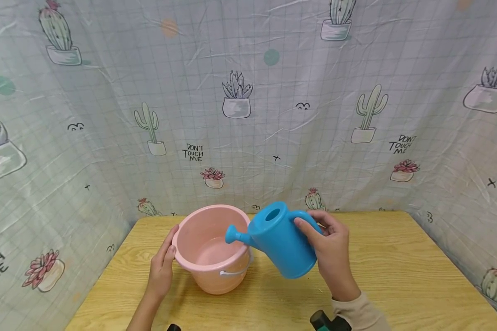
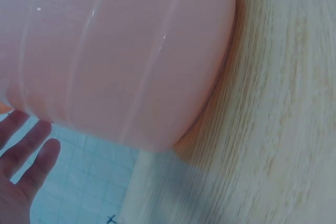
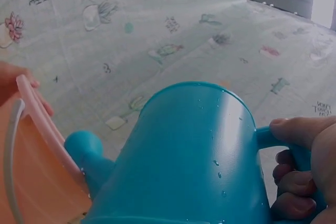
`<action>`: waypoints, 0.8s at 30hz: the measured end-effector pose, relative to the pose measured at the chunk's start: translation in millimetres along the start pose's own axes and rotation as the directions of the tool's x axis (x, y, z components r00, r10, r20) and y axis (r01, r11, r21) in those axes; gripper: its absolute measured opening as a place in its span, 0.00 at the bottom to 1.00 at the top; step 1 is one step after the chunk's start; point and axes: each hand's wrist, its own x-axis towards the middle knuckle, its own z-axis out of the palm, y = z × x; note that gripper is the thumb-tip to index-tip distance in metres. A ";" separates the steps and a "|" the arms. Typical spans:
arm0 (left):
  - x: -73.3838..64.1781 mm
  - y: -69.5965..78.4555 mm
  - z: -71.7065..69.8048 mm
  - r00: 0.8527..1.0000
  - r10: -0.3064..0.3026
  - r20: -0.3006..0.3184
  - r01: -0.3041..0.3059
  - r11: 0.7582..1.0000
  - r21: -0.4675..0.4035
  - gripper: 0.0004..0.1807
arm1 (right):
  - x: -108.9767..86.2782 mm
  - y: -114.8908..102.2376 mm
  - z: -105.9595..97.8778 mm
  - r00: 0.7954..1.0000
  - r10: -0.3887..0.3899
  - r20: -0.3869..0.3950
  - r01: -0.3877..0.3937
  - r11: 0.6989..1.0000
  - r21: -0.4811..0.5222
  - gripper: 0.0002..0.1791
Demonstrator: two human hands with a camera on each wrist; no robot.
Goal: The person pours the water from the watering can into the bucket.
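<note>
Watering can (image 1: 282, 246); in right hand (image 1: 332, 243)

Plain bright blue all over watering can (image 1: 287, 243), right of centre in head view; deeper teal in right wrist view. Plain light pink on bucket (image 1: 219, 279), lower centre; white on bucket handle (image 1: 235, 273). Yellow-tan with wood grain across table (image 1: 385, 262), bottom of frame. Pale grey-white with fine grid lines on sheet (image 1: 281, 131), filling top and sides; printed over with green cacti (image 1: 147, 120), pinkish-red succulents (image 1: 212, 174), white pots (image 1: 237, 108), black lettering (image 1: 193, 153), green and orange dots (image 1: 271, 57). Beige on sleeve (image 1: 358, 313), lower right.
</note>
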 end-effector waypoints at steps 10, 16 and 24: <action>0.4 -2.4 0.1 1.000 0.004 0.002 -0.004 1.000 -0.004 0.25 | 0.8 2.7 -0.2 0.996 -0.055 0.068 0.056 0.998 -0.024 0.07; 0.6 0.6 0.3 1.000 -0.013 0.002 0.013 1.000 -0.009 0.25 | 1.4 4.6 -1.8 0.993 -0.062 0.104 0.061 0.998 0.010 0.08; 1.2 1.7 -0.2 1.000 -0.022 -0.002 0.022 1.000 -0.003 0.25 | 2.2 5.2 -1.3 0.995 -0.013 0.101 0.010 0.999 0.031 0.07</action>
